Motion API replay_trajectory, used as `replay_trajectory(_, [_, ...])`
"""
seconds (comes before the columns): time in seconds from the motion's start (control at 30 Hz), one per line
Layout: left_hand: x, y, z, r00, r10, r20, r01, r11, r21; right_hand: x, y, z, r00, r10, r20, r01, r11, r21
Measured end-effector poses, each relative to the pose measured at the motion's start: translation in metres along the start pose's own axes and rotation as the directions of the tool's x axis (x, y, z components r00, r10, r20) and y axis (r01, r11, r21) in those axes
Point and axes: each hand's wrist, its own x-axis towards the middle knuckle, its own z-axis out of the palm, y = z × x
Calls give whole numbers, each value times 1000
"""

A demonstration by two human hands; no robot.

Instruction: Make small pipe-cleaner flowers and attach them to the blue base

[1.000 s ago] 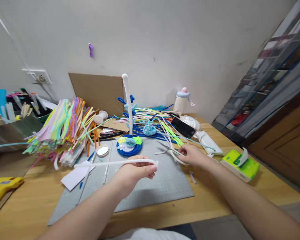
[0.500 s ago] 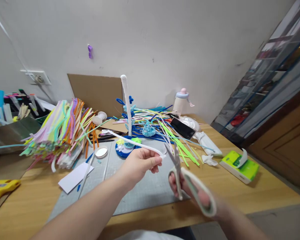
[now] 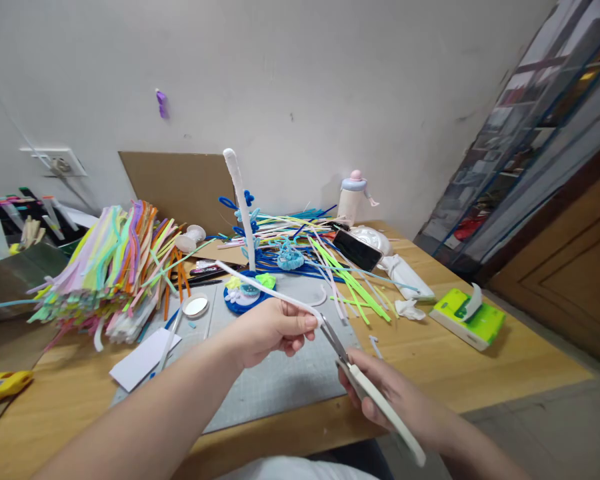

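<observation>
My left hand [image 3: 280, 331] pinches a long white pipe cleaner [image 3: 265, 288] near its right end, above the grey cutting mat [image 3: 275, 390]. In my right hand [image 3: 375, 387] are scissors [image 3: 380, 393] with pale handles; their blade tips are at the end of the pipe cleaner, just right of my left fingertips. Behind my left hand stands a white fuzzy post [image 3: 241, 207] beside a round blue base [image 3: 240, 303] with yellow, green and lilac pieces. Blue looped shapes are around the post.
Bundled coloured pipe cleaners [image 3: 105, 267] lie left, loose green ones [image 3: 353, 280] right of centre. A phone [image 3: 357, 250], a bottle [image 3: 351, 197], a green tissue pack [image 3: 467, 319], a white card [image 3: 143, 360] and a yellow tool [image 3: 3, 387] are around.
The scissors have turned and moved left and down, with their tips now at the pipe cleaner's end. The view has shifted slightly right. A small white piece now shows right of the mat.
</observation>
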Motion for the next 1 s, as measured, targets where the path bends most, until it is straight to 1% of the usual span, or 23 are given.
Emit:
replay_trajectory(0.07, [1, 5, -3, 999, -35, 5, 35, 999, 37, -3, 2, -3, 1000, 1, 25, -2, 1000, 15])
replay_trajectory(0.17, [2, 10, -3, 987, -150, 65, 147, 988, 52, -7, 6, -6, 1000, -17, 22, 16, 1000, 13])
replay_trajectory(0.23, [4, 12, -1, 970, -217, 106, 213, 976, 46, -9, 6, -8, 999, -35, 21, 35, 999, 8])
replay_trajectory(0.3, [6, 11, 3, 960, -249, 125, 245, 968, 47, -8, 5, -9, 998, -50, 25, 49, 999, 11])
replay_trajectory(0.37, [9, 9, 7, 959, -253, 124, 247, 967, 62, -7, 3, -8, 998, -63, 25, 63, 998, 16])
replay_trajectory(0.53, [16, 4, 18, 972, -215, 90, 209, 975, 72, -1, -3, -8, 990, -138, 36, 139, 990, -6])
replay_trajectory(0.67, [22, 5, 22, 976, -211, 61, 208, 977, 43, 3, -4, -8, 983, -181, -7, 181, 983, -42])
replay_trajectory(0.73, [26, 7, 22, 975, -216, 46, 216, 976, 10, 6, -1, -7, 988, -154, -32, 154, 988, -5])
replay_trajectory(0.83, [39, 9, 21, 971, -234, 44, 236, 971, -47, 13, 6, -6, 994, -37, -101, 47, 994, 100])
replay_trajectory(0.93, [57, 13, 20, 962, -269, 58, 273, 959, -81, 22, 14, -10, 980, 87, -180, -57, 985, 166])
replay_trajectory(1.0, [69, 16, 20, 953, -295, 65, 300, 950, -92, 27, 17, -15, 967, 135, -216, -94, 978, 188])
